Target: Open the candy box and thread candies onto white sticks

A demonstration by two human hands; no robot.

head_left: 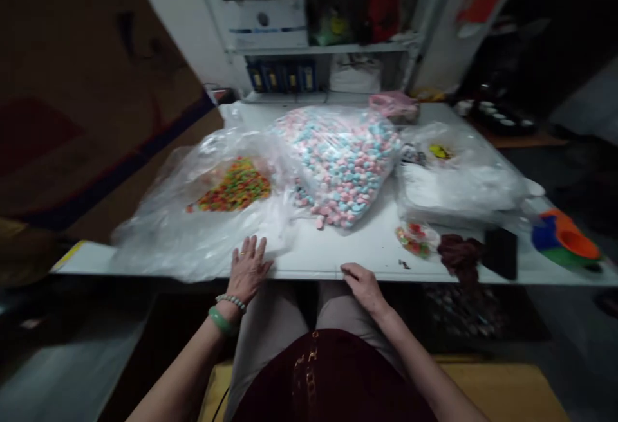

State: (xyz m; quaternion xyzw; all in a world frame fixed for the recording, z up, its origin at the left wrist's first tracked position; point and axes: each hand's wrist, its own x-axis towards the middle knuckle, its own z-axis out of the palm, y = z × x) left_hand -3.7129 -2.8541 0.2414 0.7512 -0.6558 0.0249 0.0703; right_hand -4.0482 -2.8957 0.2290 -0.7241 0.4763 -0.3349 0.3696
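My left hand [248, 271] lies on the front edge of the white table [309, 251], fingers apart, close to a spread clear plastic bag [159, 216] with red, green and orange pieces [234, 187] in it. It holds nothing. My right hand [364, 287] touches the same edge further right, its fingers together and partly curled; whether anything is between them is too small to tell. Beyond both hands sits a large clear bag of pink, blue and white pieces [352, 165].
At the right are a plastic-wrapped white stack [434, 187], a small packet [416, 240], a brown cloth item [458, 253], a black flat object [500, 253] and colourful cups [574, 242]. A shelf [328, 49] with a white box [265, 23] stands behind.
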